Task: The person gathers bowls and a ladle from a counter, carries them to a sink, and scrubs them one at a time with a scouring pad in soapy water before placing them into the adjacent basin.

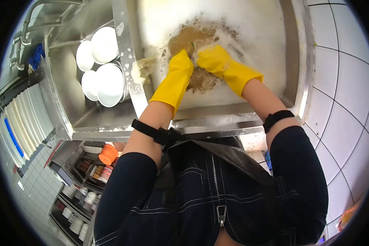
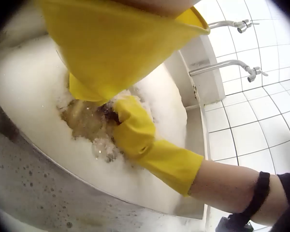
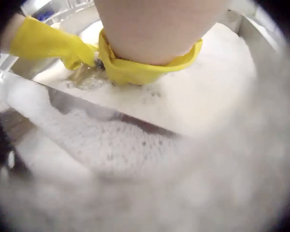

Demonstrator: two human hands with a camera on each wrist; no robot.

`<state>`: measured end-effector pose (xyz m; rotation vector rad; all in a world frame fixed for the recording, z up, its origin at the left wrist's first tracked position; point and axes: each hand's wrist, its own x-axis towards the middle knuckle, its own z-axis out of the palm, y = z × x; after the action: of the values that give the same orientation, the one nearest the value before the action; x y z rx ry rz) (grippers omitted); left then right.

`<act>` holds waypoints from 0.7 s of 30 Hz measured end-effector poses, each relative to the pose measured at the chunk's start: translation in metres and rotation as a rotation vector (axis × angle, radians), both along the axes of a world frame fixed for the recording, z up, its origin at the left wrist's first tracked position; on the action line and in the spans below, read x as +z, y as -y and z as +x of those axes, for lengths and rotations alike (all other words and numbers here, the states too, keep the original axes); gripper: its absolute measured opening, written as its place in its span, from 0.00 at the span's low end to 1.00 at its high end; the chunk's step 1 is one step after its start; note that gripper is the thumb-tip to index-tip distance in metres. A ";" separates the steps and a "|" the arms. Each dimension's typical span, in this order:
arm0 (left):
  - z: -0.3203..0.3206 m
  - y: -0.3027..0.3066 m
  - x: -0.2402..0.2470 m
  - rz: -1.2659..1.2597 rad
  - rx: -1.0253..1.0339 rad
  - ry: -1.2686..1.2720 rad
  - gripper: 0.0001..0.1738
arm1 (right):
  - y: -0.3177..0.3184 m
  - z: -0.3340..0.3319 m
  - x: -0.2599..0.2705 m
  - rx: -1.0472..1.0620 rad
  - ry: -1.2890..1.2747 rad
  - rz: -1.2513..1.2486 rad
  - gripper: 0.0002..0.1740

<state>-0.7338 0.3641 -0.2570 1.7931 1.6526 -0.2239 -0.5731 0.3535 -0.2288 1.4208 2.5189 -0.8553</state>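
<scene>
Yellow-gloved left hand [image 1: 177, 73] and right hand [image 1: 218, 61] reach into a foamy sink [image 1: 291, 53].

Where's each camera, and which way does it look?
Head: on the head, facing forward and down at the sink; left hand, right hand, torso show.
Left wrist: on that wrist, facing sink and tiles; left hand close, right arm beyond.
Right wrist: on that wrist, facing across foam; right arm close, left hand beyond.
Both wrist views share the foam, yellow gloves.
</scene>
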 end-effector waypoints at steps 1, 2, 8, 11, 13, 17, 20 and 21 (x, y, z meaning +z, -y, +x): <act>-0.001 -0.003 0.009 -0.017 0.002 0.054 0.23 | -0.005 -0.001 -0.009 0.010 0.001 -0.002 0.10; -0.002 -0.004 0.013 -0.017 0.013 0.055 0.23 | -0.010 -0.003 -0.018 0.118 0.067 -0.015 0.11; -0.017 -0.021 0.041 -0.161 0.055 0.088 0.27 | 0.002 -0.020 -0.169 -0.212 -0.343 0.183 0.15; -0.020 -0.022 0.030 -0.057 0.197 0.091 0.27 | 0.005 -0.026 -0.119 -0.173 -0.153 -0.150 0.14; -0.021 -0.020 0.025 -0.073 0.327 0.107 0.28 | 0.012 -0.028 -0.091 -0.140 -0.057 -0.322 0.13; -0.019 -0.011 0.023 -0.098 0.445 0.093 0.29 | 0.012 -0.044 -0.081 -0.384 -0.201 -0.577 0.12; -0.020 -0.004 0.022 -0.110 0.502 0.070 0.29 | -0.004 -0.064 -0.117 -0.889 -0.550 -0.756 0.11; -0.021 -0.006 0.034 -0.188 0.521 0.105 0.29 | -0.011 -0.066 -0.125 -1.050 -0.649 -0.780 0.10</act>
<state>-0.7550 0.3699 -0.2234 1.1687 1.8864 -0.0462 -0.6390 0.3640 -0.3539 2.2734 1.1061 -2.3915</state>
